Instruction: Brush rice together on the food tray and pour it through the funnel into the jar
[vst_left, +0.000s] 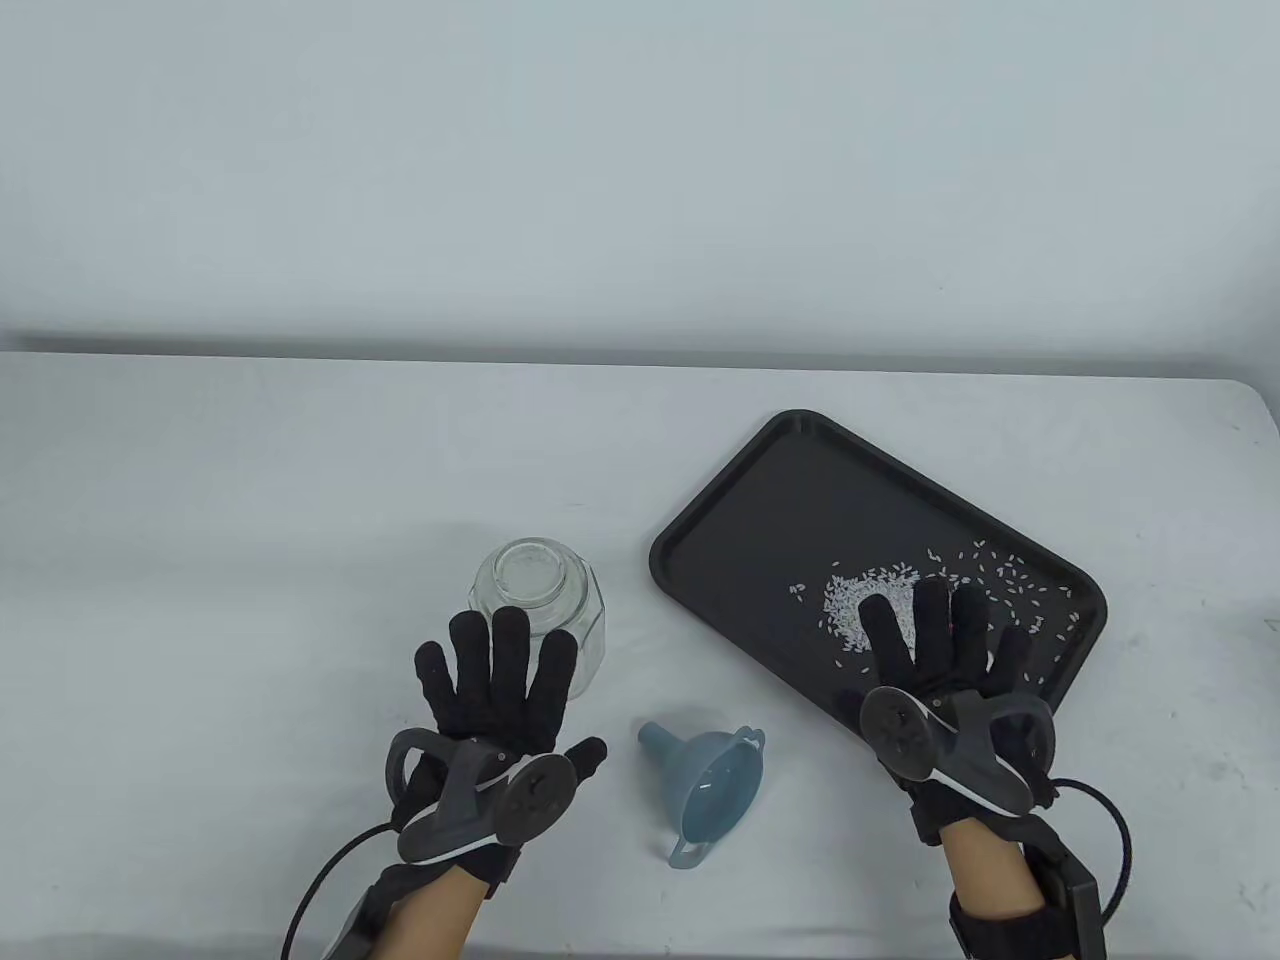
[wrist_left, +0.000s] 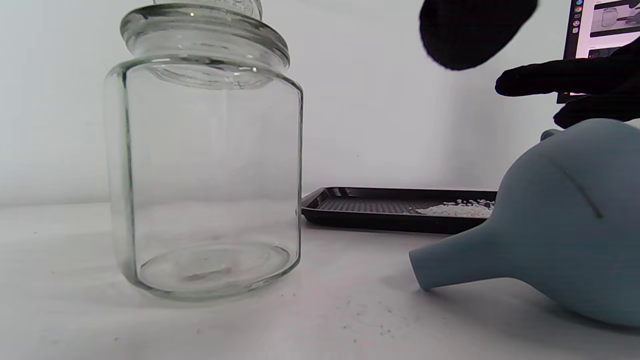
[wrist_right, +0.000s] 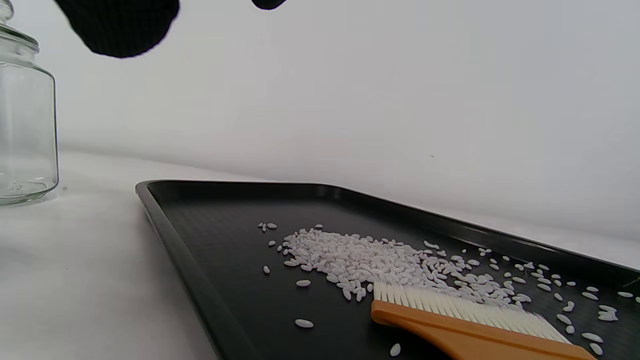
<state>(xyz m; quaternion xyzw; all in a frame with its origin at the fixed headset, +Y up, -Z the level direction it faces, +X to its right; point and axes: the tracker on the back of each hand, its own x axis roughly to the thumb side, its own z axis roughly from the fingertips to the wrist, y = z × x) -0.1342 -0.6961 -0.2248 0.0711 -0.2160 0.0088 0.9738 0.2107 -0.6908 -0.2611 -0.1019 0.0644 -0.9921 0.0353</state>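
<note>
A black food tray (vst_left: 760, 500) lies at the right, with white rice (vst_left: 865, 600) partly heaped and partly strewn in its near half. My right hand (vst_left: 945, 640) hovers over the rice with straight, spread fingers and holds nothing. In the right wrist view a wooden-handled brush (wrist_right: 465, 325) lies on the tray (wrist_right: 200, 280), its white bristles against the rice (wrist_right: 370, 260); in the table view my hand hides it. A clear glass jar (vst_left: 540, 590) stands upright to the left. My left hand (vst_left: 500, 680) is spread flat just in front of it. A blue-grey funnel (vst_left: 705, 790) lies on its side between my hands.
The white table's far edge meets a plain wall (vst_left: 640, 180). In the left wrist view the jar (wrist_left: 205, 165) and funnel (wrist_left: 560, 240) are close, and a monitor (wrist_left: 605, 25) shows at the top right. Cables trail from both wrists.
</note>
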